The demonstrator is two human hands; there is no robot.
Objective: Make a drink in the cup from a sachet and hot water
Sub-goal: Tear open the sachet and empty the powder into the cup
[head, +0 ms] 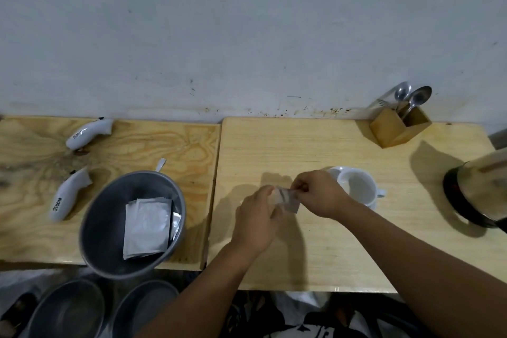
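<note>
Both hands hold one silver sachet [288,200] above the right wooden table [315,255]. My left hand [258,219] grips its left side and my right hand [319,192] pinches its top right corner. Just behind my right hand stands an empty white cup [356,185] on a white saucer [333,173], handle pointing right. A steel kettle [478,189] on a black base sits at the right edge, partly cut off by the frame.
A grey metal bowl [109,228] with several silver sachets [146,225] sits on the left table. Two white handheld devices [72,193] lie further left. A wooden holder [400,127] with spoons stands at the back right. Two metal bowls [68,307] sit below the table.
</note>
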